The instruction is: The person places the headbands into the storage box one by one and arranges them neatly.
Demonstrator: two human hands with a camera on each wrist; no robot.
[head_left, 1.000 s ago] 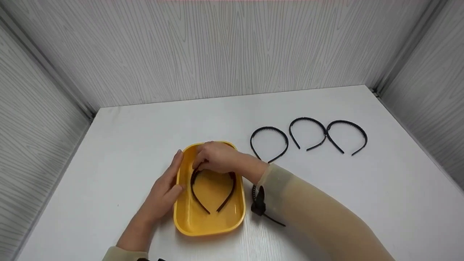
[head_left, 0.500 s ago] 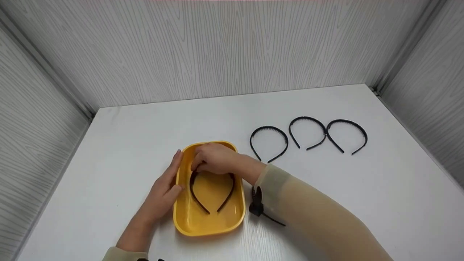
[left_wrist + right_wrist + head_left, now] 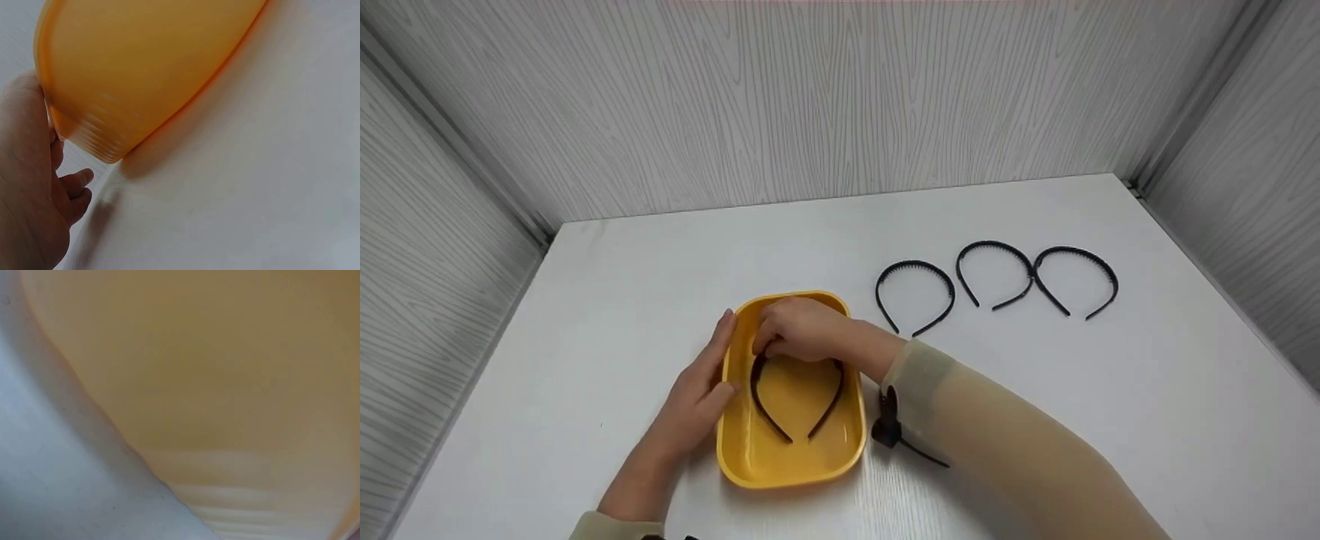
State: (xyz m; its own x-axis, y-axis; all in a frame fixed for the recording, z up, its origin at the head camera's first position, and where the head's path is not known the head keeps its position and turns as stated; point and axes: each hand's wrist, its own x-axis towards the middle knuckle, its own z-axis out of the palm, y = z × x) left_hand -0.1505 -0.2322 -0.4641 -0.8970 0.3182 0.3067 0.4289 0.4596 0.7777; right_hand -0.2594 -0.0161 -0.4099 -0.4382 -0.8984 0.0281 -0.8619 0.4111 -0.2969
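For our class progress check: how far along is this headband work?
Done: a headband is inside the yellow tray. In hand: the right hand pinches it; the left hand rests against the tray's side. Remaining, if all belong inside: three headbands on the table, perhaps another partly hidden by the right sleeve.

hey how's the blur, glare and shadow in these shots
Head view: thin black toothed headbands fairly sharp, small glints inside the yellow rectangular plastic tray; left wrist view: dimmer and softer, shadow along the tray's edge on the flat white table; right wrist view: most blurred, the tray a hazy expanse.
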